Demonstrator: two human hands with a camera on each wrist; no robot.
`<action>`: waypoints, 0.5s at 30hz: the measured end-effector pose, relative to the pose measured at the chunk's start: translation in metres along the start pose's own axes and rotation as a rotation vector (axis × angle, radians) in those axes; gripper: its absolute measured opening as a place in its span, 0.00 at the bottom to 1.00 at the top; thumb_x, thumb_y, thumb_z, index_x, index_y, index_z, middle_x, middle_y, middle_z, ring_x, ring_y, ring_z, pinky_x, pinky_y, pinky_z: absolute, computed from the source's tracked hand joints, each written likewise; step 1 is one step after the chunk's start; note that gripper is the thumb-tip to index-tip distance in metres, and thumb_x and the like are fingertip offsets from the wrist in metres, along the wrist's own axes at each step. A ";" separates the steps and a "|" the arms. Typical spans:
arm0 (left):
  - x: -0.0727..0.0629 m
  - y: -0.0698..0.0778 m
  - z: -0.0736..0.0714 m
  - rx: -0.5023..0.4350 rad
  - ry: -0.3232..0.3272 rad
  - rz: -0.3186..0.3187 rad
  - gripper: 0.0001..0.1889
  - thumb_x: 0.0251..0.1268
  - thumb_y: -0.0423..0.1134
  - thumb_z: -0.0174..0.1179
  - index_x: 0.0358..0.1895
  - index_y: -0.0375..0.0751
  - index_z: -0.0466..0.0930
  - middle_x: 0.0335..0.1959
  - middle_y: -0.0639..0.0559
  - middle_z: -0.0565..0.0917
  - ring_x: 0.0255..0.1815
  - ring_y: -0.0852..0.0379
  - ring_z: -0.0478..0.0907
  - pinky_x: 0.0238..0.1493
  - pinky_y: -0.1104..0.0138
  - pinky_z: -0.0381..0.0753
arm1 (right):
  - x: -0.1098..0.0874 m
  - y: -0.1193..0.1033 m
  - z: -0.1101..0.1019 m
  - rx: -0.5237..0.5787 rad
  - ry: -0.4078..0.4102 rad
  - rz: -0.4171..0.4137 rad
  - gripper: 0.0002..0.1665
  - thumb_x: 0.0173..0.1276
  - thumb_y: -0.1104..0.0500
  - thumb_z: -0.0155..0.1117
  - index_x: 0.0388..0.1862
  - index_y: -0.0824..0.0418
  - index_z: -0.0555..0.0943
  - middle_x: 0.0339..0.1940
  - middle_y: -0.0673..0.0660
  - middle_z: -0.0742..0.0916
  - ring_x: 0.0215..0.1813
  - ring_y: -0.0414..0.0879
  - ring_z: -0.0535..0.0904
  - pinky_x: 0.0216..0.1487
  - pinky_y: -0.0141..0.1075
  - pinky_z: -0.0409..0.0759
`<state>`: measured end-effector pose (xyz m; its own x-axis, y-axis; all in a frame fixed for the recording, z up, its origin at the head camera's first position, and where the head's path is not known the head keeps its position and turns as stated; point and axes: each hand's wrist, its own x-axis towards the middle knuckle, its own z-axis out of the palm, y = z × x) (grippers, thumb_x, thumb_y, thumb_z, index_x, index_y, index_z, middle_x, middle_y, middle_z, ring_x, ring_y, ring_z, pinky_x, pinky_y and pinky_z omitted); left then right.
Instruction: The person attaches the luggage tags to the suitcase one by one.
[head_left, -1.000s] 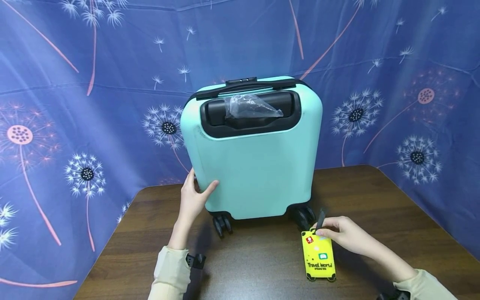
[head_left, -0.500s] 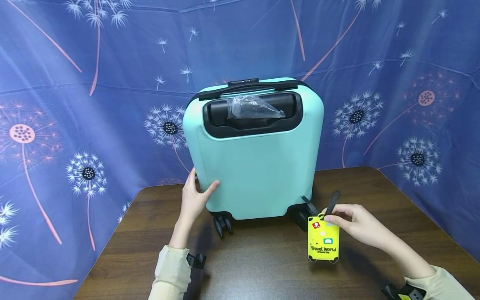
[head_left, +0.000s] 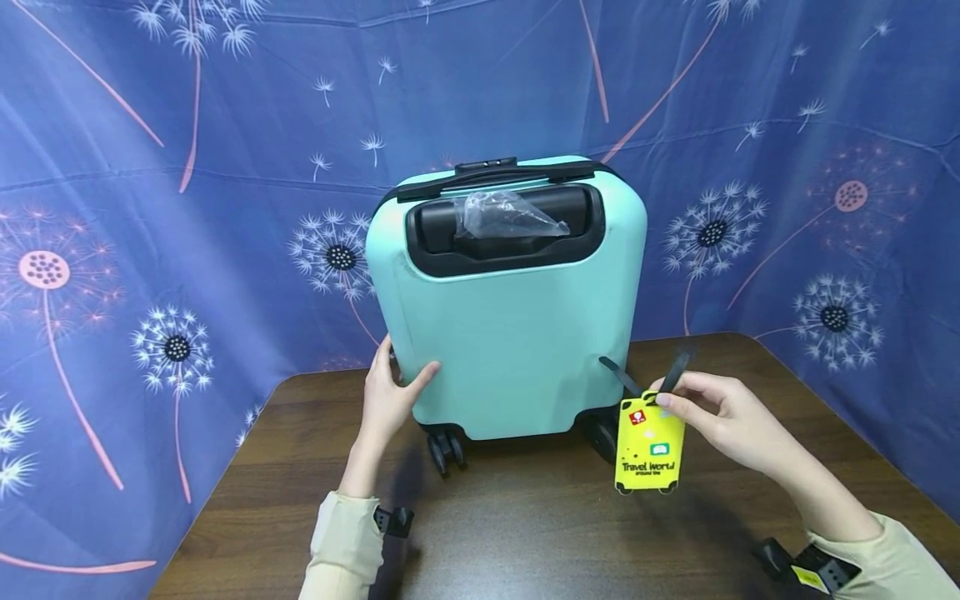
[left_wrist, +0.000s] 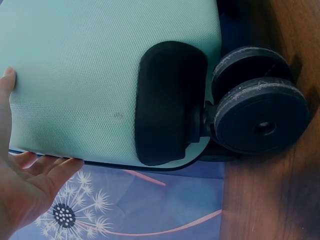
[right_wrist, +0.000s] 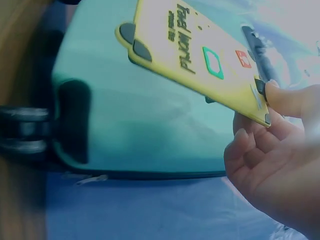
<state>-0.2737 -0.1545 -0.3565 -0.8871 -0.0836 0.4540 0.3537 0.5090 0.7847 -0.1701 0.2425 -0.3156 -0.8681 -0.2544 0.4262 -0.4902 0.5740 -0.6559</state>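
Note:
A mint-green suitcase (head_left: 510, 333) stands upright on its wheels on the table. My left hand (head_left: 386, 400) holds its left side low down, thumb on the face towards me and fingers along the side edge. The left wrist view shows that hand (left_wrist: 30, 185) beside a black double wheel (left_wrist: 262, 115). A yellow luggage tag (head_left: 649, 446) shaped like a small suitcase, printed "Travel World", hangs from my right hand (head_left: 727, 417). Thumb and fingers pinch its top by the black strap (head_left: 675, 371), whose two ends stick up. It is off the table, before the suitcase's lower right corner.
Brown wooden table (head_left: 525, 525) lies under everything. A blue dandelion-print cloth (head_left: 225, 250) hangs behind and at both sides. Clear plastic wrap (head_left: 506, 215) covers part of the suitcase's black recessed handle. Zipper pulls (right_wrist: 90, 179) hang on the suitcase's side.
My right hand has lifted the luggage tag off the table, up and slightly right. Both strap ends now show spread apart. The left hand and the suitcase have hardly moved.

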 end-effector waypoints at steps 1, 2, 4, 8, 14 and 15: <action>0.000 0.000 0.000 0.002 0.002 0.000 0.46 0.51 0.58 0.67 0.72 0.54 0.53 0.60 0.48 0.70 0.54 0.50 0.72 0.54 0.54 0.75 | 0.000 -0.003 -0.001 0.009 0.006 -0.012 0.08 0.67 0.64 0.59 0.44 0.61 0.82 0.35 0.44 0.87 0.37 0.35 0.81 0.36 0.30 0.78; 0.000 0.000 0.000 0.003 0.004 0.000 0.46 0.51 0.58 0.67 0.73 0.54 0.53 0.60 0.48 0.70 0.55 0.50 0.72 0.54 0.54 0.75 | 0.001 -0.005 -0.002 0.017 0.010 -0.024 0.08 0.67 0.65 0.58 0.44 0.61 0.82 0.36 0.44 0.86 0.37 0.35 0.81 0.36 0.30 0.78; 0.000 -0.001 0.000 0.005 0.005 0.000 0.46 0.51 0.58 0.67 0.72 0.53 0.53 0.60 0.48 0.70 0.55 0.50 0.72 0.54 0.54 0.75 | 0.002 -0.011 -0.005 0.024 0.019 -0.047 0.09 0.68 0.66 0.58 0.43 0.60 0.82 0.37 0.43 0.86 0.38 0.35 0.81 0.37 0.29 0.78; 0.000 0.000 -0.001 -0.001 0.005 -0.004 0.46 0.51 0.58 0.67 0.72 0.53 0.53 0.60 0.48 0.69 0.55 0.50 0.72 0.54 0.54 0.75 | 0.008 -0.023 -0.012 0.019 0.039 -0.090 0.09 0.68 0.67 0.56 0.43 0.60 0.81 0.36 0.43 0.86 0.37 0.36 0.81 0.37 0.28 0.78; 0.000 -0.001 0.000 -0.005 -0.002 -0.014 0.46 0.51 0.58 0.66 0.72 0.55 0.53 0.61 0.49 0.69 0.56 0.52 0.71 0.55 0.56 0.75 | 0.017 -0.039 -0.021 0.047 0.075 -0.162 0.09 0.67 0.69 0.56 0.43 0.62 0.81 0.38 0.44 0.85 0.38 0.37 0.81 0.38 0.25 0.78; 0.000 -0.001 0.000 -0.007 -0.002 -0.016 0.46 0.51 0.59 0.66 0.72 0.56 0.53 0.61 0.49 0.69 0.56 0.53 0.71 0.55 0.56 0.75 | 0.018 -0.041 -0.023 0.053 0.079 -0.183 0.10 0.67 0.70 0.56 0.43 0.63 0.81 0.38 0.45 0.84 0.38 0.37 0.81 0.39 0.24 0.78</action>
<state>-0.2738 -0.1550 -0.3571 -0.8934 -0.0896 0.4403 0.3414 0.5016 0.7948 -0.1643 0.2319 -0.2669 -0.7563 -0.2876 0.5877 -0.6446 0.4816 -0.5938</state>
